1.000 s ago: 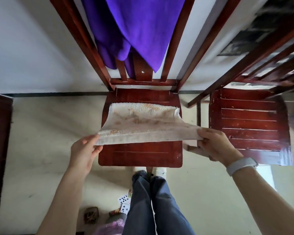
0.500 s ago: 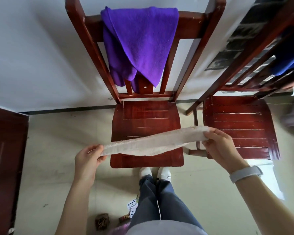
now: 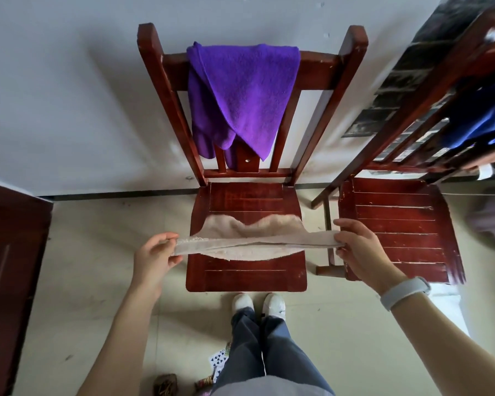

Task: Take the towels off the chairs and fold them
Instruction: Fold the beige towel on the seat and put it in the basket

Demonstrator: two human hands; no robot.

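While the beige towel [image 3: 252, 238] is stretched between the left hand [image 3: 155, 257] and the right hand [image 3: 360, 250], pinched at each end, over the chair seat [image 3: 246, 277] beyond them, a loosened pinch could let the fold be lost.

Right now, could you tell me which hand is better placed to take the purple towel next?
Neither is free: the left hand and right hand both pinch the beige towel. The purple towel hangs centred.
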